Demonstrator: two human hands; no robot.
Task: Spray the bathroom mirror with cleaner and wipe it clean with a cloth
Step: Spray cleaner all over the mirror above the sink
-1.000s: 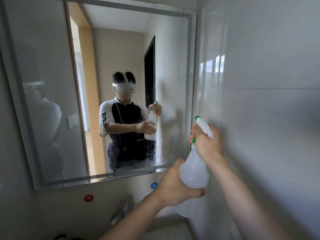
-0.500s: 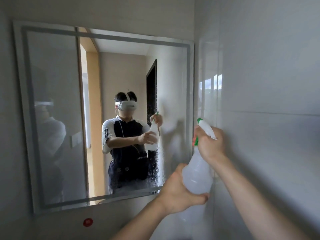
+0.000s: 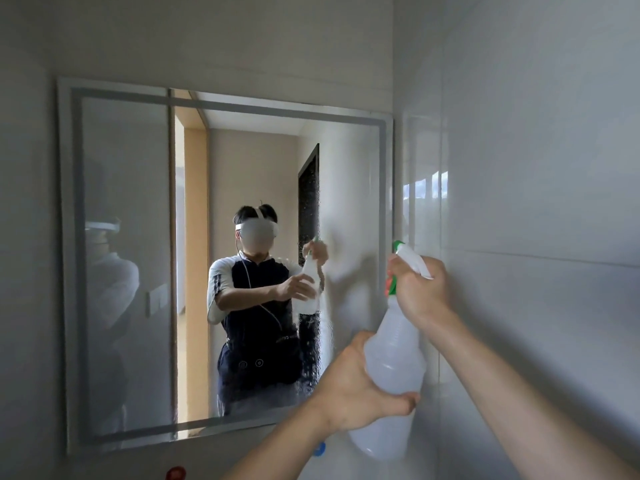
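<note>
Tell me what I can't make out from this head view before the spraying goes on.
- Cloth: not in view anywhere.
- Spray bottle trigger: covered by the right hand, so the finger's pull is hidden.
- Bottle's fill level: the translucent body does not show it.
- Left hand fingers: behind the bottle.
- Mirror wetting: droplets show only at its lower right; elsewhere too faint to tell.

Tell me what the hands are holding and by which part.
Both hold the spray bottle: left hand grips its body, right hand its trigger head.
</note>
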